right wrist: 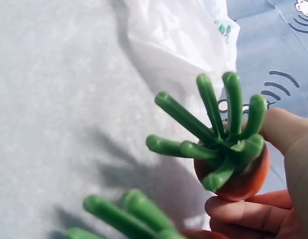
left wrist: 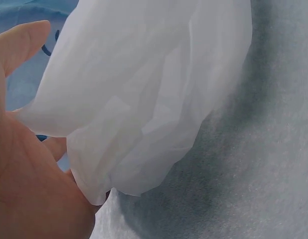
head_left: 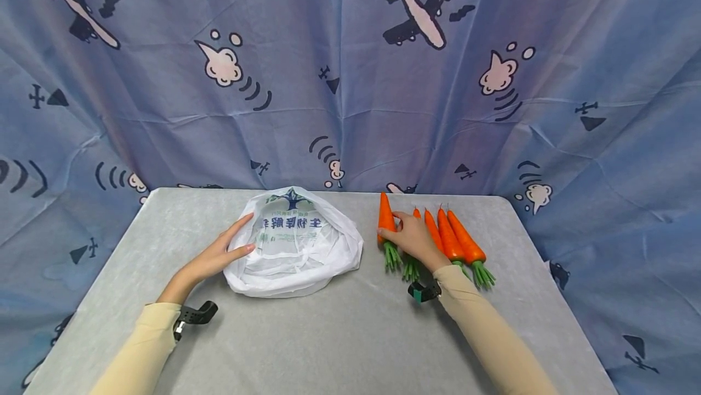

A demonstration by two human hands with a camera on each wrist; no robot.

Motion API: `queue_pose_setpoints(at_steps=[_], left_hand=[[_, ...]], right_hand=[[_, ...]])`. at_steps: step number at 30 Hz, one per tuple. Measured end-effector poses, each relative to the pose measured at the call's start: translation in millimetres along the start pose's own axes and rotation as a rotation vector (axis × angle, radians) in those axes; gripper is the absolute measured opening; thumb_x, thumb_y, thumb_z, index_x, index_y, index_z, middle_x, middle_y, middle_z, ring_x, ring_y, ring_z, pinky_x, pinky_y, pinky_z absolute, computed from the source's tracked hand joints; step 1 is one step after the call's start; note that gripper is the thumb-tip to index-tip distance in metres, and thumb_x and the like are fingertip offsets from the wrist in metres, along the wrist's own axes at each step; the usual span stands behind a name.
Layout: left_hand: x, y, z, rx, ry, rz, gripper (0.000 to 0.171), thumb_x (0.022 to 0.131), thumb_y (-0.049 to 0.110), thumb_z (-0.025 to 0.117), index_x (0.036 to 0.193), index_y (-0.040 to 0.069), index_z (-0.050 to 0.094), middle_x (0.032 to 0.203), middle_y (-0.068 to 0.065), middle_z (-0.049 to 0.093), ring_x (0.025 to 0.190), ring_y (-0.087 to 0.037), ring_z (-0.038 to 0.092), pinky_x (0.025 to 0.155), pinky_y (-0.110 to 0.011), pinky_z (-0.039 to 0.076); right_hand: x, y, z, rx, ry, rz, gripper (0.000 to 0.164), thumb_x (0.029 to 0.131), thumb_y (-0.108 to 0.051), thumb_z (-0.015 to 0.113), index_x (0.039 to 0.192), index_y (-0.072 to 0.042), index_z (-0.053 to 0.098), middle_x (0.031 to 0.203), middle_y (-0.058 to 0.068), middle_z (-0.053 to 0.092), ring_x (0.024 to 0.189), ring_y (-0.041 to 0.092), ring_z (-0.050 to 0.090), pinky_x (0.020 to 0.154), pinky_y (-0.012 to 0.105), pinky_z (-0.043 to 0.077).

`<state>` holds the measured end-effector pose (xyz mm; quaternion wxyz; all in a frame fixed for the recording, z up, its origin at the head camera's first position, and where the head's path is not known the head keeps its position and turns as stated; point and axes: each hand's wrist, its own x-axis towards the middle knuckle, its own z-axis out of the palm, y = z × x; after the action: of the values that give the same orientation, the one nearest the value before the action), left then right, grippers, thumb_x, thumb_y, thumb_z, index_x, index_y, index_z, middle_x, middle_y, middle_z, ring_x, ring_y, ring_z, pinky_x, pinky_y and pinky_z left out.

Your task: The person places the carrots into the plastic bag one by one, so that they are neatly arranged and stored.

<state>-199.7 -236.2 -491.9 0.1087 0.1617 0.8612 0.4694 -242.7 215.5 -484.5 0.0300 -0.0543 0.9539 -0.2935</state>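
With your right hand (head_left: 413, 237), you pinch an orange carrot (head_left: 386, 218) between thumb and fingers, its tip pointing away from you and its green stalks (head_left: 391, 256) toward you, just right of a white plastic bag (head_left: 306, 285) on the grey table (head_left: 328, 346). Your left hand (head_left: 213, 256), fingers extended and thumb apart, touches the bag's left side without visibly clenching it. Four more carrots (head_left: 465, 237) lie at your right, partly hidden by your hand. Whether the pinched carrot clears the tabletop cannot be told. The bag's thin, slack walls could fold inward or slide under an uneven push; splayed stalks might snag its rim; a low sweep of your right wrist could scatter the neighbouring carrots.
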Motion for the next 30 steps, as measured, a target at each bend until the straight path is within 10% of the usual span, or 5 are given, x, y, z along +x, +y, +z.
queue_pose_setpoints(at_steps=[30], left_hand=[[-0.1,-1.0,0.7,-0.011,0.0,-0.011,0.081,0.097,0.026,0.061,0.161,0.022,0.011,0.166,-0.024,0.006,0.151,-0.051,0.004,0.116,-0.075,0.006]], right_hand=[[-7.8,-37.9,2.1,0.048,0.005,-0.077,0.069,0.087,-0.049,0.071,0.139,-0.007,0.056,0.066,0.001,0.049,0.055,0.014,0.042,0.052,0.025,0.033]])
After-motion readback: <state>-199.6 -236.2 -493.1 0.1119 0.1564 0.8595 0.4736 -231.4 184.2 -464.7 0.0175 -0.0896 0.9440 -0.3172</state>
